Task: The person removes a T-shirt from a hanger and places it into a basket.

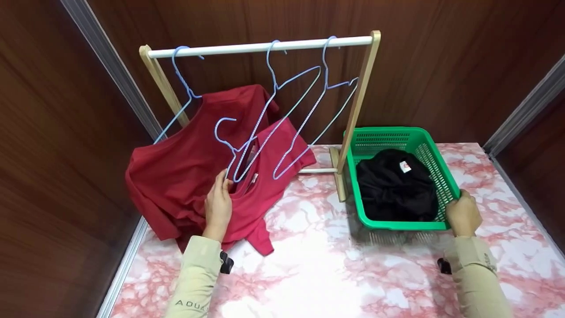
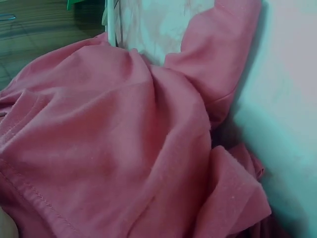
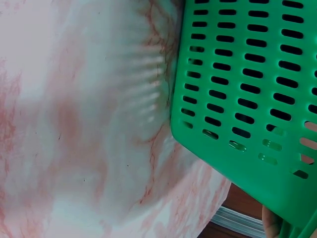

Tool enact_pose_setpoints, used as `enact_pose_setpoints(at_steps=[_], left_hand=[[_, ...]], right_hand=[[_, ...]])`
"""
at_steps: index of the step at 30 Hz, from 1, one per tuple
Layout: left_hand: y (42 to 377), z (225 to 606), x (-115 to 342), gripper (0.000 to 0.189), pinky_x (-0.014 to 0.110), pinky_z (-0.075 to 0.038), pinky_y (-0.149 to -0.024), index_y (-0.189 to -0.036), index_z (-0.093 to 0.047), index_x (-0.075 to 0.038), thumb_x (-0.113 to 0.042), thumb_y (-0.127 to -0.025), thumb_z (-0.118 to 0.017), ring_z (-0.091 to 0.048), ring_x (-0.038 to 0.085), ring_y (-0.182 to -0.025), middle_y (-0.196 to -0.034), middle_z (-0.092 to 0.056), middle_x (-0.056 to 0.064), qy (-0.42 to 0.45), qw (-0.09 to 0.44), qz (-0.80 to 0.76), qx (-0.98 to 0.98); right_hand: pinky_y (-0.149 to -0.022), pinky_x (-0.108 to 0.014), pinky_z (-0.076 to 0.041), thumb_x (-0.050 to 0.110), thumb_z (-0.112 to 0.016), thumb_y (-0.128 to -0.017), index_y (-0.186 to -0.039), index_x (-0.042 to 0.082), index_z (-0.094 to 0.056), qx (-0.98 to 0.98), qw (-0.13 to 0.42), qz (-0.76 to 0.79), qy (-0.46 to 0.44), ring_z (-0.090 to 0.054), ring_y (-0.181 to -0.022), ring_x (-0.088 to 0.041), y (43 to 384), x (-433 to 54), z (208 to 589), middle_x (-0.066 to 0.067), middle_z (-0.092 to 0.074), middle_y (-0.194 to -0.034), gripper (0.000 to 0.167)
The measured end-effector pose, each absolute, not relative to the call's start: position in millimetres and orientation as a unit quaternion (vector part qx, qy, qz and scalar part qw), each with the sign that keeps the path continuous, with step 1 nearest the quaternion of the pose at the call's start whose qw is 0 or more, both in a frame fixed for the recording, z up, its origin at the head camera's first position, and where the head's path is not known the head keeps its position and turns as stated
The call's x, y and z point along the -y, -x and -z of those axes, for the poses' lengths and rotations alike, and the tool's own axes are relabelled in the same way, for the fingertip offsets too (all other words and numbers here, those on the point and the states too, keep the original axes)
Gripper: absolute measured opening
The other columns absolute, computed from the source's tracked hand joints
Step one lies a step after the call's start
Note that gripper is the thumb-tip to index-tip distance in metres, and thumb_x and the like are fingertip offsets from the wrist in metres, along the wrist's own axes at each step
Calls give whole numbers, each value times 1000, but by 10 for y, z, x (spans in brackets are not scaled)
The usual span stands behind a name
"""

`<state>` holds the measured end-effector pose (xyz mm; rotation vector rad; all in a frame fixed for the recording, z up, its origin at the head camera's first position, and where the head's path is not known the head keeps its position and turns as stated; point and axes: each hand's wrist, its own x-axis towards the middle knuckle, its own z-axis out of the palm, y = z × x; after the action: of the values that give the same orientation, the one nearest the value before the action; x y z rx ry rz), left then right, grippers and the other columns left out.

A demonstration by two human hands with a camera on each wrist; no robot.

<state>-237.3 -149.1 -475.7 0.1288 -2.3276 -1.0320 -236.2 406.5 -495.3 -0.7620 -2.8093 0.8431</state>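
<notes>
The two hands were well apart, and each one had hold of something. The left hand (image 1: pixel 218 204) pinched a loose blue hanger (image 1: pixel 233 150) by one shoulder. That hanger was at the neck of a pink-red shirt (image 1: pixel 269 194), and its hook was not on the bar (image 1: pixel 234 48). The pink-red shirt was spread in front of the rack, with one sleeve lying on the worktop (image 1: pixel 309 269). In the left wrist view, its soft folds filled most of the space.

The right hand (image 1: pixel 464 214) gripped the near right corner of a green plastic basket (image 1: pixel 401 225). A black garment (image 1: pixel 393 194) with a small white label (image 1: pixel 405 167) lay bunched up inside. The right wrist view showed the basket's side, which was full of little holes.

The rack had wooden posts (image 1: pixel 359 101). A dark red shirt (image 1: pixel 176 172) hung at its left end on a blue hanger (image 1: pixel 173 121), behind the pink-red one. Two bare hangers (image 1: pixel 276 86) hung farther right on the bar. The basket was just beside the rack's right post. The worktop was white with pink swirls.
</notes>
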Motion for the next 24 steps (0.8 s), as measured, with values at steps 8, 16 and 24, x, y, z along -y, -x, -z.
enact_pose_setpoints(at_steps=[8,16,24], left_hand=[[2371,4797,1439,23,46,-49,-79,-119,-58,-8,-13,-99,-49,-64,31,-88,-91,-71,9,19,297,433,851],[2351,4784,1330,16,31,-46,-71,-109,-60,-3,-7,-97,-50,-61,30,-78,-87,-71,13,34,267,477,837],[2334,4805,1284,21,25,-43,-69,-115,-58,1,-4,-97,-48,-57,25,-77,-84,-67,17,34,224,517,826]], right_hand=[[-94,-64,-38,8,-26,-92,-142,-8,-32,925,50,-278,255,-44,-118,-54,2374,-4065,4954,-38,-41,-133,53],[-94,-64,-38,10,-28,-92,-142,-9,-32,925,51,-282,250,-45,-119,-53,2376,-4075,4946,-38,-42,-133,53],[-103,-60,-31,8,-36,-94,-140,-11,-34,894,169,-346,227,-37,-124,-53,2407,-3911,4865,-39,-38,-136,50]])
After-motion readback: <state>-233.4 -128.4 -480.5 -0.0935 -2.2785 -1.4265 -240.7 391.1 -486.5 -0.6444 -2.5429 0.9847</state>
